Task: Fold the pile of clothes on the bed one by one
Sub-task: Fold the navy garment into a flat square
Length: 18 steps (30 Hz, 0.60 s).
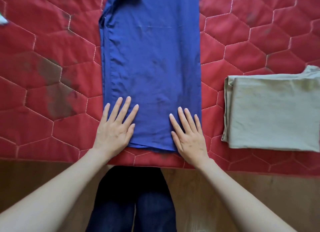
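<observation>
Blue garment (152,67): folded to a long strip on the red quilted bed (52,76), long axis running away from the person, hem nearest. Left hand (115,127) and right hand (187,134): fingers straight, flat on the hem corners. Folded grey-green garment (273,114): right of it, apart.

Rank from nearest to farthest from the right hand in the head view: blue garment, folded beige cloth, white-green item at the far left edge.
1. Long blue garment: directly under the right hand, which presses flat on its near end.
2. Folded beige cloth: to the right, apart.
3. White-green item: far left edge, mostly cut off.
</observation>
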{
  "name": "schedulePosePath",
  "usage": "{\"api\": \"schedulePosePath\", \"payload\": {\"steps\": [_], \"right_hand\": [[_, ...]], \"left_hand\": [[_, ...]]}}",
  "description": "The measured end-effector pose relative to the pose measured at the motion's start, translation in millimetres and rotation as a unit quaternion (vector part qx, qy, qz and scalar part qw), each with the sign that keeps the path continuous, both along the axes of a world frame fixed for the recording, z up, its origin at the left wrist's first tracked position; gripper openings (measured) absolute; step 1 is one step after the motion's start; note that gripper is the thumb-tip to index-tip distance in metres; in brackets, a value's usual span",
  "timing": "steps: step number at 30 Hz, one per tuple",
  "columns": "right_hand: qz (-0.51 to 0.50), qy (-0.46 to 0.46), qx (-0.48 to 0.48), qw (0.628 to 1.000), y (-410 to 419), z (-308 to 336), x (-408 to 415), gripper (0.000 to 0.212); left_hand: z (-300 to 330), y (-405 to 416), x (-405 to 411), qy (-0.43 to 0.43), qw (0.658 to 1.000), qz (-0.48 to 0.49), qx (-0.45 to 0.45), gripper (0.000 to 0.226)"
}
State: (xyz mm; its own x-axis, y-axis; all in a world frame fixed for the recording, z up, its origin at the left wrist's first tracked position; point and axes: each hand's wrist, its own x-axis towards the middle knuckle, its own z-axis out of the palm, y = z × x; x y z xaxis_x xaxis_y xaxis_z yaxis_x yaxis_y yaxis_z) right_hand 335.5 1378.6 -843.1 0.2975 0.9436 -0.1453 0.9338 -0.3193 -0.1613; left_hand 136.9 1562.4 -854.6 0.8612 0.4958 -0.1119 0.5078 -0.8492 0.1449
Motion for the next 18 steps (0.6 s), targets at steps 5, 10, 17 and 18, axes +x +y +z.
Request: {"api": "schedulePosePath", "payload": {"steps": [5,10,17,18], "right_hand": [[0.040,0.056,0.018,0.997,-12.2,23.5,6.5,0.046],[0.060,0.017,0.076,0.995,31.7,46.6,80.7,0.042],[0.202,-0.082,0.036,0.975,77.8,57.7,158.9,0.056],[0.247,-0.093,0.038,0.964,80.7,56.0,163.1,0.053]], "left_hand": [[21.9,9.2,-33.2,0.017,0.997,-0.073,-0.028,0.053],[43.4,102.3,-20.4,0.000,0.994,-0.107,-0.008,0.049],[53.2,193.2,13.7,0.022,0.965,-0.238,0.105,0.047],[54.5,195.5,19.2,0.016,0.959,-0.260,0.114,0.046]]}}
